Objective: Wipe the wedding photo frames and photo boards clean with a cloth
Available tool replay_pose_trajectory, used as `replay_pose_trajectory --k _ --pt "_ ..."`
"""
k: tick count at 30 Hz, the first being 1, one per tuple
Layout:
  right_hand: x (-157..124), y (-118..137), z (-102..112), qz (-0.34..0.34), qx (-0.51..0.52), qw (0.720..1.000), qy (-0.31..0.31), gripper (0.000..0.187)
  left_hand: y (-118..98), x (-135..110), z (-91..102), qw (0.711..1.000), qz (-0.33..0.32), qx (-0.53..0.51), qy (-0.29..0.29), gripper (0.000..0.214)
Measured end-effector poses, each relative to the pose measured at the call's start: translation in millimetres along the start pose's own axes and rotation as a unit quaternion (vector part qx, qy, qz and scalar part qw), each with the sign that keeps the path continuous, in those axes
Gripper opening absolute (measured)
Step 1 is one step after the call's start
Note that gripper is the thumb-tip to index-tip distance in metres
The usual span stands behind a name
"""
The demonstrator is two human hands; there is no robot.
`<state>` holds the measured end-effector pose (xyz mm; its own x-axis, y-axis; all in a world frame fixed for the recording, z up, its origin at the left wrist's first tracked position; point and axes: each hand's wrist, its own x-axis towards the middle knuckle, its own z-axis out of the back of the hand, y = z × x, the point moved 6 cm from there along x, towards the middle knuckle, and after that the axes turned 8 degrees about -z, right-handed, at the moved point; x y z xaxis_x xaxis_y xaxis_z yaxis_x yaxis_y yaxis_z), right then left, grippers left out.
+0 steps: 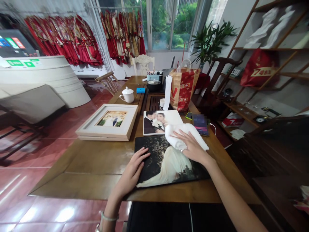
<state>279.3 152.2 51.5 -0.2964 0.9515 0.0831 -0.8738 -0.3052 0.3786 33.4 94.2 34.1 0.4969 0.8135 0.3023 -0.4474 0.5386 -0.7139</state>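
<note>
A dark photo panel [154,170], printed with a long pale gown, lies flat on the table close to me. My left hand [137,164] rests on its left edge, fingers stretched out and holding nothing. On the panel's upper right lies a folded white cloth [199,138]. My right hand [189,145] presses flat on top of this cloth with its fingers spread; the underside of the hand is hidden. Just beyond the panel is a lighter photo panel [151,125] of a couple, partly covered by the cloth.
Pale wooden picture frames [130,124] lie stacked at left. Behind them are a lidded white cup [127,95] and a blue box [140,90]. A paper bag [184,90] stands farther back. A phone [201,125] with a white cable lies near the right table edge.
</note>
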Motion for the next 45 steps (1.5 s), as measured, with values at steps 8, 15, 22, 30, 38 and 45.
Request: replay_pose_trajectory --k 8,15,22,30,38,45 --pt "-84.8 48.9 -8.8 0.03 0.007 0.999 0.035 0.081 0.3 0.1 -0.7 1.0 0.007 0.005 -0.009 0.037" --pt "-110.8 55.5 -6.6 0.042 0.063 0.994 0.084 0.077 -0.7 0.8 0.0 1.0 -0.001 0.001 -0.003 0.037" --pt "-7.5 0.5 3.1 -0.017 0.031 0.999 0.022 0.068 -1.6 0.5 0.3 1.0 -0.008 -0.002 -0.001 0.037" --pt "10.2 -2.9 1.6 -0.03 -0.004 1.0 -0.002 0.071 -1.5 0.0 0.7 1.0 -0.008 -0.006 -0.013 0.036" --pt "-82.0 57.4 -10.1 0.031 -0.013 0.999 0.037 0.086 -3.4 0.7 0.4 1.0 -0.003 -0.008 -0.013 0.036" --pt "-107.4 91.3 -15.0 0.098 0.043 0.99 0.093 0.085 -2.6 1.1 0.0 1.0 -0.008 -0.008 -0.008 0.036"
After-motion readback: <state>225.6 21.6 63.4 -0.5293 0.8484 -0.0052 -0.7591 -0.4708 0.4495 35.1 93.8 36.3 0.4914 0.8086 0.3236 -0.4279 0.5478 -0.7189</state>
